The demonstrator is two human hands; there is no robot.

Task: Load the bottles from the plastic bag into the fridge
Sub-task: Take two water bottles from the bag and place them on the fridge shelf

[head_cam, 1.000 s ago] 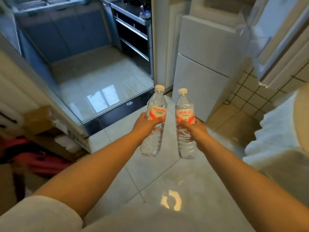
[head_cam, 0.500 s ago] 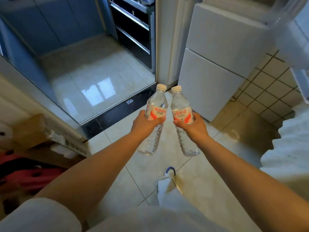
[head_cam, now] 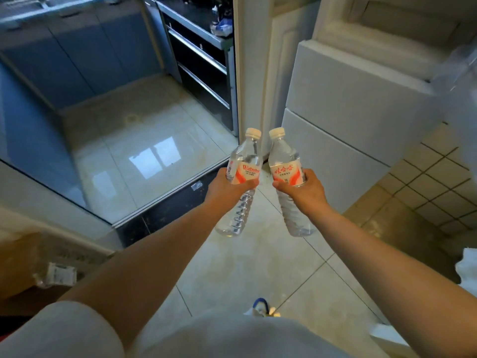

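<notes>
- Tiled floor (head_cam: 258,259) runs up to the closed white fridge (head_cam: 348,104), nearer than a second ago.
- Your left hand (head_cam: 227,187) grips 1 bottle (head_cam: 242,177), your right hand (head_cam: 307,192) another bottle (head_cam: 289,177), just short of the fridge; its door needs opening.

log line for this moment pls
left hand: grips left bottle | right hand: grips right bottle | fridge: shut

Left bottle (head_cam: 242,174), red-and-white label: "Wahaha", small print below unreadable. Right bottle (head_cam: 287,169), just beside it: three red Chinese characters, "娃哈哈".
</notes>
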